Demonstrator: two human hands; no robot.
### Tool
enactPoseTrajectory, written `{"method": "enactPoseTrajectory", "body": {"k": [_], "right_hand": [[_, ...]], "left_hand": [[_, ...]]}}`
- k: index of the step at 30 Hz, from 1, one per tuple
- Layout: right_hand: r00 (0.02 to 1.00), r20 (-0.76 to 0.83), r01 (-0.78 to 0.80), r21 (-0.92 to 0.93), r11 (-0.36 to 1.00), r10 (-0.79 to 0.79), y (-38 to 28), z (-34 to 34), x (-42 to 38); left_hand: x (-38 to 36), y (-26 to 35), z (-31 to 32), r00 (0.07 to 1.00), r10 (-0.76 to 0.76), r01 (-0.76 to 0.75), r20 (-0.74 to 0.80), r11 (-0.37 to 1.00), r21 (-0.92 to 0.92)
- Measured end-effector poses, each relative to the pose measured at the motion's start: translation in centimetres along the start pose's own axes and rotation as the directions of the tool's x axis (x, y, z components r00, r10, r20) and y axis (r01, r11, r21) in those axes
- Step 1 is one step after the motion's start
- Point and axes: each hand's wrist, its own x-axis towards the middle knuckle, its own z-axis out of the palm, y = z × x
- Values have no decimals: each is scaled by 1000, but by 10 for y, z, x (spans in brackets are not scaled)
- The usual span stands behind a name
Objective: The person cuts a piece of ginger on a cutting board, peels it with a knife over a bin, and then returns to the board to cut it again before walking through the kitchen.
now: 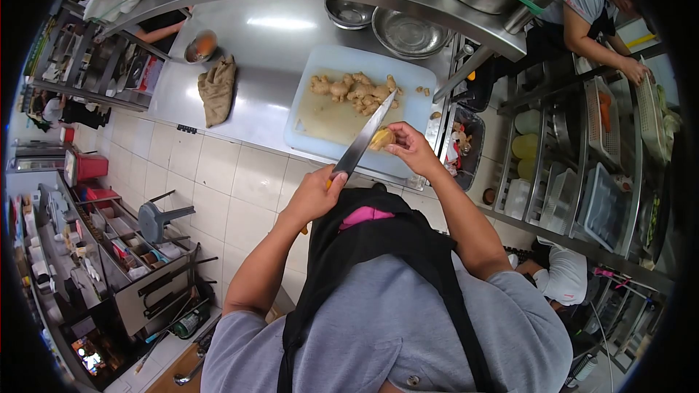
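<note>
- One metal bowl (201,49) stands near the counter's (255,51) left edge, something orange in it.
- One brown cloth (217,92) lies crumpled on the left part, close to the near edge.
- The left hand (318,193), just off the near edge, has its fingers closed round the handle of one knife (362,138), the blade slanting over the board.
- One board (320,69) lies toward the right, reaching the near edge; across its far half sits a ginger pile (357,91), its knobs overlapping too much for me to count.
- Two more metal bowls, one small (349,13), one large (410,32), stand at the far right corner.
- The right hand (412,149), fingers curled partly closed, pinches one ginger piece (381,138) beside the blade, over the board's near right part.
- One black bin (473,153), beyond the right edge, holds mixed scraps.
</note>
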Motion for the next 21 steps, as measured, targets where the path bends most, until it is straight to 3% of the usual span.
{"method": "enactPoseTrajectory", "body": {"k": [5,10,17,19,21], "right_hand": [[997,47,-58,-86,995,63,-6,-4,-1],[999,41,-37,31,999,35,-5,-1,2],[997,29,-76,41,996,75,-8,3,2],[997,-60,-56,-120,991,49,-10,2,4],[995,-97,-50,-126,991,38,-7,-6,5]], "left_hand": [[-1,-8,-7,996,-11,7,84,999,53],[4,-14,4,998,43,-40,44,997,-67],[14,-6,5,997,54,-51,61,997,-57],[15,-5,2,990,113,-88,-82,960,265],[17,0,-8,984,95,-50,-152,959,279]]}}
